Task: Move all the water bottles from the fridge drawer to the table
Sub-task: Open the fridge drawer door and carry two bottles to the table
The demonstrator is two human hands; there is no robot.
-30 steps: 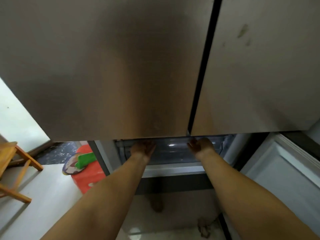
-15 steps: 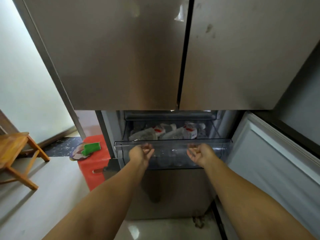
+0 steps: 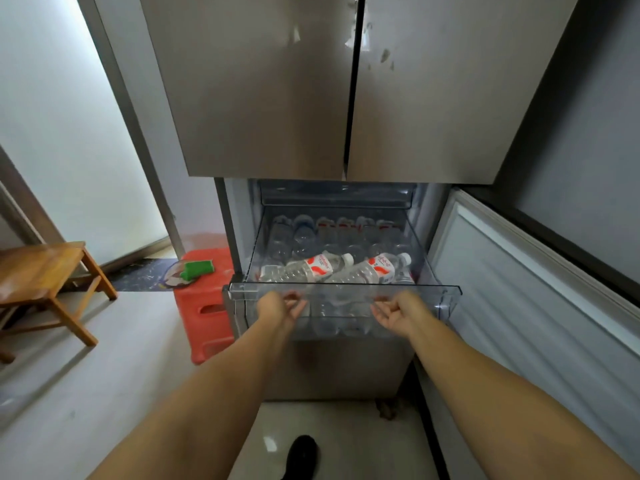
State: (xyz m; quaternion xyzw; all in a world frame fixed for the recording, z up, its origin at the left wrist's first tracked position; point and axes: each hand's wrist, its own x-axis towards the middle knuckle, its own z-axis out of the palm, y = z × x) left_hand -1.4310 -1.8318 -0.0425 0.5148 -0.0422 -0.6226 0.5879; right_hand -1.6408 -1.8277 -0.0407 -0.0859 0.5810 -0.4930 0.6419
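The clear plastic fridge drawer is pulled out below the shut upper doors. Two water bottles with red-and-white labels lie on top at its front, one at the left and one at the right. Several more bottles lie in a row behind, and others show through the drawer's front wall. My left hand and my right hand are palm up, fingers hooked under the drawer's front lip, left and right of its middle.
The open lower fridge door stands close on the right. A red plastic stool with a green object on it stands left of the drawer. A wooden table is at the far left. My shoe is on the floor below.
Both hands have pulled the drawer out towards me, and the bottles inside have come into sight. The view has drawn back from the fridge doors.
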